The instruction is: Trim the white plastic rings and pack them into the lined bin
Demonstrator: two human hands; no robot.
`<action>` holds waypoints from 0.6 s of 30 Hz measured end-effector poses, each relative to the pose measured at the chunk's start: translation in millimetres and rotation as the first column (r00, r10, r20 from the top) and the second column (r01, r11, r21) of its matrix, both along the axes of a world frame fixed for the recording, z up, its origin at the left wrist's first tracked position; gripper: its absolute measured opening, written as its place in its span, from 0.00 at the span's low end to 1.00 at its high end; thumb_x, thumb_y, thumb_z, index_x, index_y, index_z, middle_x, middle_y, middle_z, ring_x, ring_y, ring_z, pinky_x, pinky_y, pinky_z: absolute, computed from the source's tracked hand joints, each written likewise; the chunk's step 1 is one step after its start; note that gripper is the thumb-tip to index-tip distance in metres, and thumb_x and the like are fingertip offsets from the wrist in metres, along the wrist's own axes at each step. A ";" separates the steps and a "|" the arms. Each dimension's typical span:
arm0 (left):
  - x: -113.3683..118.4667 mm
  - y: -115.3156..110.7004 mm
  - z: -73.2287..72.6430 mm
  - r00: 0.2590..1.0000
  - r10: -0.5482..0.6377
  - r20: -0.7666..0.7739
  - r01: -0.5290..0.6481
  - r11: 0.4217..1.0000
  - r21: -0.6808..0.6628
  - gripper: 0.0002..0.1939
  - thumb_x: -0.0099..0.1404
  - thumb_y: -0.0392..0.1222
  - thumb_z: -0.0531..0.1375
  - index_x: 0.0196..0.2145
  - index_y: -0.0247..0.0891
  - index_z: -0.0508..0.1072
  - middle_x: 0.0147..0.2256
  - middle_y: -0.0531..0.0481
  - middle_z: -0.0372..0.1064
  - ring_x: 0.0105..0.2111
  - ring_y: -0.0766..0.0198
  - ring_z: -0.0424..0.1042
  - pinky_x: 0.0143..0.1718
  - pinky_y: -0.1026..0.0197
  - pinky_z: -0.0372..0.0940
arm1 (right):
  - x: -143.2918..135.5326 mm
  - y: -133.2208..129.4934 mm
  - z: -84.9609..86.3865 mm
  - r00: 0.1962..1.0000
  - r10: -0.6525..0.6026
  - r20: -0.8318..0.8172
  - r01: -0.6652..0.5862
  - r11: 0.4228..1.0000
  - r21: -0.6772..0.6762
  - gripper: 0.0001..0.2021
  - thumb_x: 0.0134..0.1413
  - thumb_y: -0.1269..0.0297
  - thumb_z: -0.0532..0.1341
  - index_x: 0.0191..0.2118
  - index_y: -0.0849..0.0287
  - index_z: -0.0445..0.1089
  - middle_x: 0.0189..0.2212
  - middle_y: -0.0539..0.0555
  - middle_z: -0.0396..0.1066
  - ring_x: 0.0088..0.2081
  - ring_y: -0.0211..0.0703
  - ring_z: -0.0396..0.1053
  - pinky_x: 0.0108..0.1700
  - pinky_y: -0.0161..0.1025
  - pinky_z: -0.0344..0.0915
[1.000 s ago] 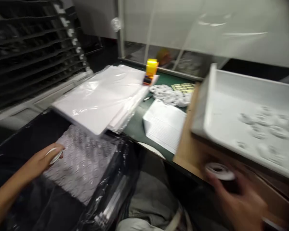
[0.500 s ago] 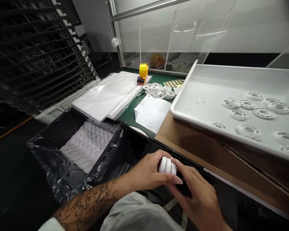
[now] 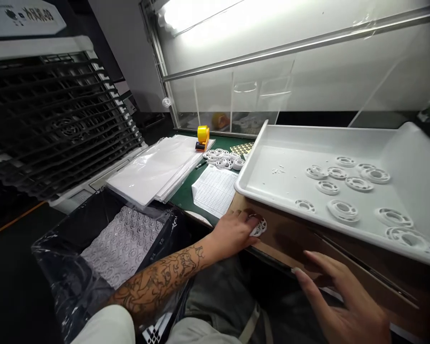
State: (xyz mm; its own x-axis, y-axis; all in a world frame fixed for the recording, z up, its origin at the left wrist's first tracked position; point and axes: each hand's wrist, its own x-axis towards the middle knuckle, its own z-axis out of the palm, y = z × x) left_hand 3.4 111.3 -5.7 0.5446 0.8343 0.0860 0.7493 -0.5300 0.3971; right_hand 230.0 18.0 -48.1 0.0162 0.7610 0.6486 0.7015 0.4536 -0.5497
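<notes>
My left hand [image 3: 234, 232] is closed on white ring parts [image 3: 260, 228], beside the brown cardboard [image 3: 283, 241] below the tray's near edge. How many rings it holds is not clear, as the fingers cover part of them. Lower right, my right hand [image 3: 338, 296] has its fingers apart and holds nothing. Several similar white rings [image 3: 328, 187] lie in the big white tray [image 3: 251, 177], along with small white crumbs [image 3: 278, 169].
Left of the tray are a gridded paper [image 3: 215, 188], a pile of white rings [image 3: 224, 162], an orange tape dispenser [image 3: 201, 138] and bagged white sheets [image 3: 150, 165]. A black-lined bin [image 3: 60, 243] holds patterned ring layers [image 3: 123, 243]. A louvred machine [image 3: 57, 124] stands left.
My hands have separated. The left moved up toward the tray with the rings; the right let go and moved right, opening. The camera view has tilted up.
</notes>
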 end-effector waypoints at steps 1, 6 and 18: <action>0.1 2.3 -6.1 1.000 -0.001 -0.009 0.001 1.000 0.014 0.27 0.68 0.46 0.69 0.61 0.34 0.72 0.62 0.33 0.71 0.60 0.41 0.73 0.62 0.42 0.67 | 0.8 1.3 -1.7 1.000 0.008 0.028 -0.008 1.000 0.008 0.15 0.76 0.50 0.59 0.55 0.55 0.73 0.50 0.55 0.76 0.44 0.48 0.77 0.43 0.39 0.73; -15.9 -1.1 -25.9 0.999 0.040 0.026 -0.041 0.998 0.057 0.37 0.66 0.55 0.70 0.64 0.33 0.67 0.63 0.31 0.69 0.62 0.41 0.71 0.63 0.42 0.67 | -6.0 11.6 -11.6 0.991 0.092 0.099 -0.090 0.996 -0.029 0.10 0.76 0.58 0.59 0.55 0.54 0.71 0.48 0.57 0.76 0.46 0.52 0.79 0.47 0.44 0.78; -22.6 10.9 -24.1 0.997 -0.016 0.072 0.010 0.997 0.079 0.24 0.71 0.50 0.66 0.59 0.35 0.72 0.54 0.36 0.78 0.52 0.43 0.76 0.52 0.44 0.69 | -26.4 67.6 -5.6 0.957 0.224 0.186 -0.121 0.887 -0.446 0.23 0.66 0.66 0.62 0.65 0.59 0.72 0.55 0.62 0.79 0.57 0.59 0.77 0.58 0.53 0.76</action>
State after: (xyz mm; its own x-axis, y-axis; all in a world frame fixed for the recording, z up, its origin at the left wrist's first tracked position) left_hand -19.2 122.2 -29.8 0.5454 0.8163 0.1904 0.7127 -0.5712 0.4073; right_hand 203.6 85.6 -53.7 -0.2480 0.9406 0.2320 0.7619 0.3373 -0.5530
